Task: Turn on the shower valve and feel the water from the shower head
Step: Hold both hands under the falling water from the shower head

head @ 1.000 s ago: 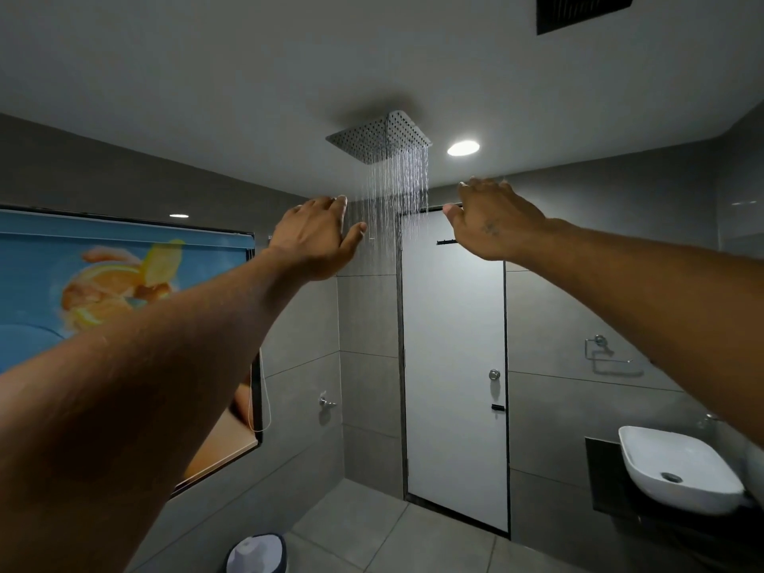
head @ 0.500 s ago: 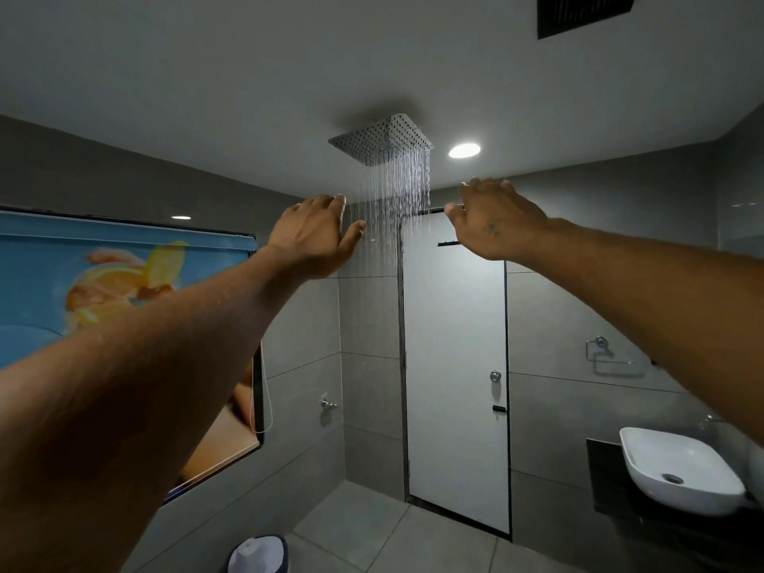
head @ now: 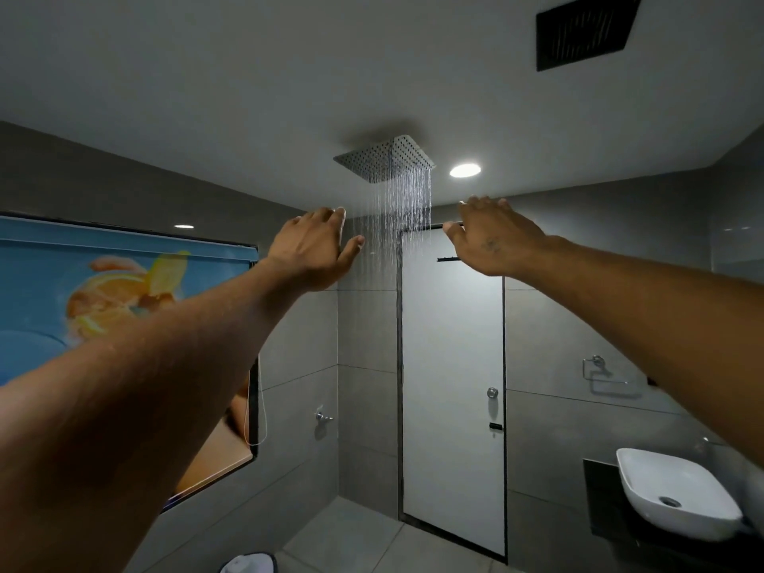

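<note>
A square chrome shower head (head: 384, 158) hangs from the ceiling, and thin streams of water (head: 403, 213) fall from its right half. Both my arms reach up and forward toward it. My left hand (head: 312, 246) is held up just left of the streams, palm away from me, holding nothing. Just right of the streams is my right hand (head: 492, 237), fingers spread, also holding nothing. A small chrome valve (head: 323, 416) sticks out of the left wall low down, far below both hands.
A white door (head: 452, 366) with a round lock stands behind the falling water. A window with a fruit-print blind (head: 103, 291) fills the left wall. At the right are a white basin (head: 678, 490) and a towel ring (head: 605, 376). A bin lid (head: 248, 564) sits on the floor.
Both hands stay raised beside the water with almost no movement. The view has shifted very slightly.
</note>
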The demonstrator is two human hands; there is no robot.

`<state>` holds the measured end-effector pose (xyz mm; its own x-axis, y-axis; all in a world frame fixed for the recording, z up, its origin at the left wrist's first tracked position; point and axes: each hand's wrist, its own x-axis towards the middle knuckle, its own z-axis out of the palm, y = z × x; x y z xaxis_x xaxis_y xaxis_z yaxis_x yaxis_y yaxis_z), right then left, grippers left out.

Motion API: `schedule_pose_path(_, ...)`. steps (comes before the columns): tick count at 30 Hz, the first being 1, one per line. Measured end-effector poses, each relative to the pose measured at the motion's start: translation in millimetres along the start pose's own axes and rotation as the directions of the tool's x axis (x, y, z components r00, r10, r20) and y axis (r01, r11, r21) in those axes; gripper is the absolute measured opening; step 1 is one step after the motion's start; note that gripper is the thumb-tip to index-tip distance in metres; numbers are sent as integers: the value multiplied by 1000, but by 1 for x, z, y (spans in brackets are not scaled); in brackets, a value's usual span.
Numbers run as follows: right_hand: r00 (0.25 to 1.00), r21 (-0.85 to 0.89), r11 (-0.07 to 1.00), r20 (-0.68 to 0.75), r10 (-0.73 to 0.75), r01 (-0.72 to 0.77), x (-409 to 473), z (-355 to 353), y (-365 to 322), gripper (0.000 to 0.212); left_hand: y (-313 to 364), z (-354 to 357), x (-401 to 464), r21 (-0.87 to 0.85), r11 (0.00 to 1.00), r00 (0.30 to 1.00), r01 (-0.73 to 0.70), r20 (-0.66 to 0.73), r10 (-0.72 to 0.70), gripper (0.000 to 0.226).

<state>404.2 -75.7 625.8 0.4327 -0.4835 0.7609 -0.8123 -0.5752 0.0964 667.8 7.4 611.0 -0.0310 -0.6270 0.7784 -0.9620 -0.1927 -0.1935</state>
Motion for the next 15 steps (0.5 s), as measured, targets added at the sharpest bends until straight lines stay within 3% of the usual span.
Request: schedule_pose_path(15, 1000, 9, 1000, -7, 14, -14, -8, -18, -7, 59, -1, -18, -9, 70, 995, 997, -72, -6, 72, 87)
